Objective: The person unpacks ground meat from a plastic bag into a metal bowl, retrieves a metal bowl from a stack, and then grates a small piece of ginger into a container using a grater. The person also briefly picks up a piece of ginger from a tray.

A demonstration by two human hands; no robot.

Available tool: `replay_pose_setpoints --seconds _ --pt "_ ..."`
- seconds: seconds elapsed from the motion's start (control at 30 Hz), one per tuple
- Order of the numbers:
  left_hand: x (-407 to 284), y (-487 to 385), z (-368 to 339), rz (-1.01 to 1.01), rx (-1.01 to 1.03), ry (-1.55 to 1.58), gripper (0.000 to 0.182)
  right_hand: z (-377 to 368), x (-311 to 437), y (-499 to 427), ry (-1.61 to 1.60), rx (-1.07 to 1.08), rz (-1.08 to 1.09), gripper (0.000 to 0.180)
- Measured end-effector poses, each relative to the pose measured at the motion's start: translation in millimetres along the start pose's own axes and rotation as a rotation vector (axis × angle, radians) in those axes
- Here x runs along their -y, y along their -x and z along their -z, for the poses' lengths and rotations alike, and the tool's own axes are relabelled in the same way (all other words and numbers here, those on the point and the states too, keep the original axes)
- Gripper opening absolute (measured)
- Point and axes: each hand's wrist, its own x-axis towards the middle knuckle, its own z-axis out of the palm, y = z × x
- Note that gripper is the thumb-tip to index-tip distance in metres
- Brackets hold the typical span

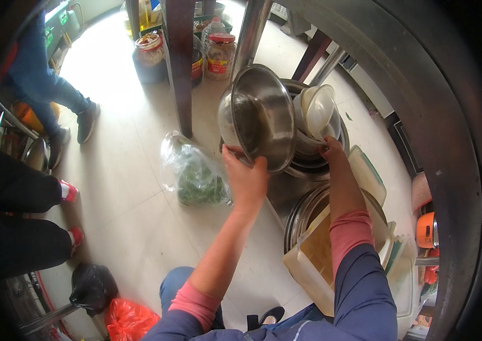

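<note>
My left hand (247, 179) grips the rim of a stainless steel bowl (277, 123), which is tilted on its side with its hollow facing right. Against the back of that bowl shows a clear plastic container (227, 115), partly hidden. My right hand (333, 148) holds the edge of a clear plastic bowl among nested plastic bowls (320, 111). Beneath them are stacked metal basins (315, 172) on a low metal shelf (285, 192). Nearer me, a plastic bin (309, 255) leans over more round metal pans (298, 217).
A clear bag of greens (200, 179) rests on the floor left of my hands. Dark table legs (179, 68) and jars (220, 55) stand ahead. Two people (49, 85) (19, 213) are at the left. Black (92, 285) and red (130, 319) plastic bags lie lower left. A metal tabletop edge (433, 106) curves along the right.
</note>
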Motion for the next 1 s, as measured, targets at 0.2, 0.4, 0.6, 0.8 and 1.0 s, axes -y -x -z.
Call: replay_pose_setpoints --seconds 0.2,0.4,0.6,0.8,1.0 --pt "28 -10 -8 -0.071 0.013 -0.067 0.086 12 1 -19 -0.078 0.027 0.107 0.032" --pt "34 -19 -21 -0.05 0.052 -0.118 0.078 35 48 -4 -0.226 -0.074 0.247 0.027" --pt "50 -48 -57 -0.034 0.291 -0.265 0.075 70 89 48 -0.218 0.102 0.335 0.027" --pt "103 -60 -75 -0.168 0.183 -0.176 0.049 57 72 53 -0.14 0.11 0.269 0.021" --pt "110 -55 -78 -0.123 0.217 0.017 0.033 14 26 40 -0.049 -0.033 0.238 0.028"
